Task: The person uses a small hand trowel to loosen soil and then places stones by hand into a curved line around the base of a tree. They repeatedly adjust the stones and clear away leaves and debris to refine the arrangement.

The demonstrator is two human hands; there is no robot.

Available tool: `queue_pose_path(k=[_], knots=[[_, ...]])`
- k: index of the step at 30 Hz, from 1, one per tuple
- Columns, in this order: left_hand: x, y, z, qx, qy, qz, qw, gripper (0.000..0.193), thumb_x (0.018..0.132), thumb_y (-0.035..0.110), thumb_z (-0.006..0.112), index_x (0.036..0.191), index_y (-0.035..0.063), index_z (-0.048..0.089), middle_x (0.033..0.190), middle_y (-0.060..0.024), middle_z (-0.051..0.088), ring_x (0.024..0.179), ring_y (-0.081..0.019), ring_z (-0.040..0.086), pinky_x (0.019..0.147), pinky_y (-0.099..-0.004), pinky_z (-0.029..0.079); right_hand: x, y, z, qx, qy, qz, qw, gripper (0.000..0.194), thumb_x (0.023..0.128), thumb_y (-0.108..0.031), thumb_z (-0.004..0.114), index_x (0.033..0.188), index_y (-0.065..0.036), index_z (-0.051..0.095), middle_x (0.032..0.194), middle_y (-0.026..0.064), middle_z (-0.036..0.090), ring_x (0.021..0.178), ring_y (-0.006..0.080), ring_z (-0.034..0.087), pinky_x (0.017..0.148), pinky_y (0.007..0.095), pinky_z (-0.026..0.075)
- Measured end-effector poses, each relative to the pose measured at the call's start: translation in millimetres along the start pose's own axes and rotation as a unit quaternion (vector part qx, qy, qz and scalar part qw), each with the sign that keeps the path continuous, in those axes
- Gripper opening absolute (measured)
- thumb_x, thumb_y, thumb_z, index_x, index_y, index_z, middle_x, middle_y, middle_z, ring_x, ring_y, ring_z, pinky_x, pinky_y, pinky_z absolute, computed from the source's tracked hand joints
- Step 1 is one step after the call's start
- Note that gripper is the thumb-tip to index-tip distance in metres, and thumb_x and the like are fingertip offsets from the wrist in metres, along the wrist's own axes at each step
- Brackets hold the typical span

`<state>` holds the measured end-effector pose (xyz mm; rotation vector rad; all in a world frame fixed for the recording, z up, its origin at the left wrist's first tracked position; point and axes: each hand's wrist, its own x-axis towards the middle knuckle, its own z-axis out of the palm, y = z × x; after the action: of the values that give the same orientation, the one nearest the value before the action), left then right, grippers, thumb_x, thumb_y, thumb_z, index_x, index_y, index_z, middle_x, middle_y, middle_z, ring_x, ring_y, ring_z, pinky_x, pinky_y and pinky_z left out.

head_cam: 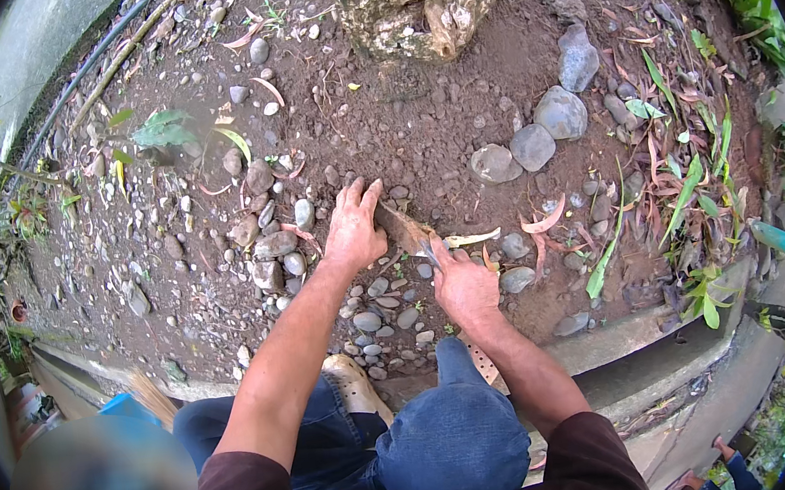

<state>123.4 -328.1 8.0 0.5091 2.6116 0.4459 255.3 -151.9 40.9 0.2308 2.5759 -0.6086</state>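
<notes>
My right hand point(467, 286) grips the handle of a soil-covered hand tool, probably a trowel or broad knife. Its flat brown blade point(405, 229) points up and left across the dark soil point(424, 140). My left hand point(354, 227) lies palm down just left of the blade's tip, fingers stretched against the ground and slightly apart. Its fingertips meet the soil and small pebbles; anything under the palm is hidden. Close by on the left sit several rounded stones point(276, 244). A pale yellowish leaf point(473, 237) lies right of the blade.
A tree trunk base point(402, 11) rises at the far side. Large river stones point(560, 113) form a curved row to its right. Fallen leaves point(678, 198) litter the right side. A concrete edge point(634, 330) runs near my knees. Another person's legs point(731, 460) show at lower right.
</notes>
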Motion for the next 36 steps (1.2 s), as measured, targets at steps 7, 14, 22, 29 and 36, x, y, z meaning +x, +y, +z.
queue_pose_path(k=[7, 14, 22, 29, 36], knots=[[2.8, 3.6, -7.5, 0.011, -0.017, -0.096, 0.995, 0.099, 0.063, 0.021, 0.090, 0.147, 0.0068, 0.040, 0.138, -0.0198, 0.046, 0.128, -0.0385, 0.046, 0.107, -0.0466, 0.042, 4.5, 28.1, -19.9, -0.016, 0.038, 0.058, 0.997, 0.059, 0.086, -0.021, 0.066, 0.142, -0.021, 0.049, 0.090, 0.0123, 0.066, 0.078, 0.0320, 0.071, 0.066, 0.0460, 0.058], [14.5, -5.8, 2.2, -0.122, 0.051, -0.144, 0.981, 0.086, 0.062, 0.018, 0.088, 0.134, -0.0074, 0.050, 0.127, -0.0229, 0.058, 0.118, -0.0364, 0.057, 0.102, -0.0405, 0.048, 33.9, 2.1, -8.7, 0.017, -0.001, -0.033, 0.999, 0.059, 0.087, -0.021, 0.064, 0.143, -0.014, 0.046, 0.095, 0.0155, 0.068, 0.082, 0.0345, 0.070, 0.072, 0.0465, 0.058], [-11.5, -25.1, -3.3, -0.129, 0.014, -0.193, 0.973, 0.050, 0.074, 0.016, 0.071, 0.119, -0.0051, 0.061, 0.118, -0.0246, 0.063, 0.116, -0.0365, 0.059, 0.104, -0.0425, 0.044, 24.6, -16.6, -18.2, 0.074, -0.036, -0.057, 0.995, 0.055, 0.089, -0.022, 0.062, 0.141, -0.011, 0.049, 0.095, 0.0177, 0.069, 0.081, 0.0360, 0.070, 0.074, 0.0462, 0.057], [-22.5, -17.4, -24.1, -0.044, 0.029, -0.133, 0.990, 0.058, 0.077, 0.016, 0.067, 0.132, 0.0047, 0.055, 0.132, -0.0208, 0.054, 0.117, -0.0347, 0.060, 0.106, -0.0430, 0.046, -10.3, 20.6, -18.7, 0.011, 0.008, 0.102, 0.995, 0.060, 0.088, -0.023, 0.064, 0.145, -0.019, 0.047, 0.095, 0.0155, 0.067, 0.081, 0.0330, 0.071, 0.069, 0.0462, 0.057], [-9.0, -1.6, -5.0, -0.094, 0.010, -0.085, 0.992, 0.049, 0.079, 0.007, 0.069, 0.126, 0.0057, 0.057, 0.123, -0.0210, 0.054, 0.114, -0.0414, 0.058, 0.098, -0.0468, 0.049, -3.3, -3.3, -10.1, -0.019, -0.048, 0.004, 0.999, 0.062, 0.088, -0.025, 0.064, 0.146, -0.018, 0.045, 0.098, 0.0152, 0.067, 0.082, 0.0339, 0.070, 0.073, 0.0465, 0.058]])
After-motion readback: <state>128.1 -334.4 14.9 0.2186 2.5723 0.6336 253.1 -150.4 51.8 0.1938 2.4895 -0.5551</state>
